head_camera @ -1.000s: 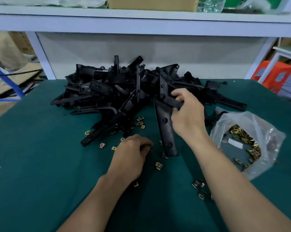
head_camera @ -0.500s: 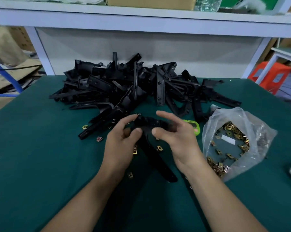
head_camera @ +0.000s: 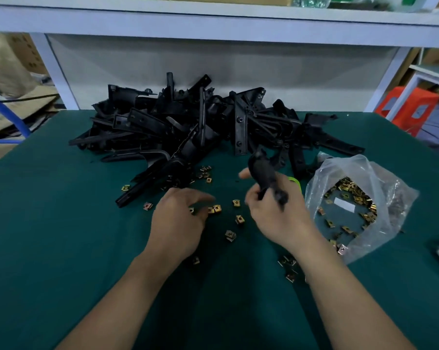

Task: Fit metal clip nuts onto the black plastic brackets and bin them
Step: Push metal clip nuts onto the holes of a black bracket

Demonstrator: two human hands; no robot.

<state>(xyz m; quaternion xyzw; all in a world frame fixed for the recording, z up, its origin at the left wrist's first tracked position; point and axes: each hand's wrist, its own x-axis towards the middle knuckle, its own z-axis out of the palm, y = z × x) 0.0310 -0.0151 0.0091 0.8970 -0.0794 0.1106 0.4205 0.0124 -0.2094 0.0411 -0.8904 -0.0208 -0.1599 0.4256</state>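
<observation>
Head view: right hand (head_camera: pixel 276 215) clamped on blurred black bracket (head_camera: pixel 264 175), frame centre. Left hand (head_camera: pixel 178 218) fingers spread over loose clip nuts (head_camera: pixel 217 208), centre table. Advice: pinch single nut, align open side with bracket edge.

Both forearms enter from the near edge of the bench, bare, and converge toward its middle. The left hand (head_camera: pixel 178 218) is held palm down, low over the bench surface, fingers loosely curled and spread, thumb extended toward the right; whether the fingertips grip anything cannot be determined. The right hand (head_camera: pixel 271 210) is raised slightly higher, wrist turned so that the back of the hand faces the camera, fingers closed around a black bracket (head_camera: pixel 264 175), which is blurred. The index finger extends beyond the grip. The two hands are near one another, not touching.
</observation>
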